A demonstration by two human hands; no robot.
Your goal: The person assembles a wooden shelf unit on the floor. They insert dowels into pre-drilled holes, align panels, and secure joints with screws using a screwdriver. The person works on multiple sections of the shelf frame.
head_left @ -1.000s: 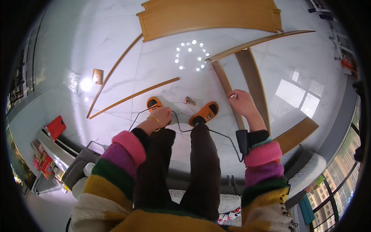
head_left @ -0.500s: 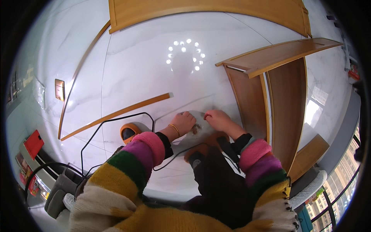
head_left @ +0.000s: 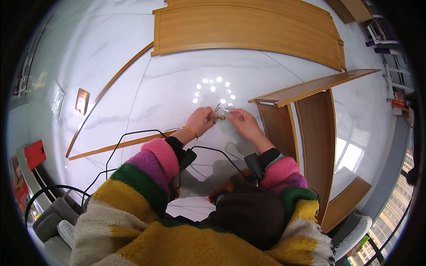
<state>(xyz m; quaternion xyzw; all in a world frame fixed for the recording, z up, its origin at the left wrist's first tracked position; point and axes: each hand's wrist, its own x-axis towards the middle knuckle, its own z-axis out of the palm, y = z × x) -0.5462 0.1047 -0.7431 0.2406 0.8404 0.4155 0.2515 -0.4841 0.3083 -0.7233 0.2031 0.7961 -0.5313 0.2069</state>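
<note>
In front of me, over the pale floor, hangs a small see-through bag with little brown pieces in it. My left hand is closed on its left side, with a yellow bracelet on that wrist. Just to the right, my right hand has its thumb and fingers bent together at the bag's clear edge; the exact grip is hard to see. The pieces are too small to tell apart, though a thin strip sticks up among them.
A wide wooden panel lies at the far side. On the right stands a partly joined wooden frame, a loose board near it. Long wooden strips lie to the left. Black cables run past both wrists.
Both hands have moved away from my body, and the bag is with them. My view has shifted, so more of the far panel shows.
</note>
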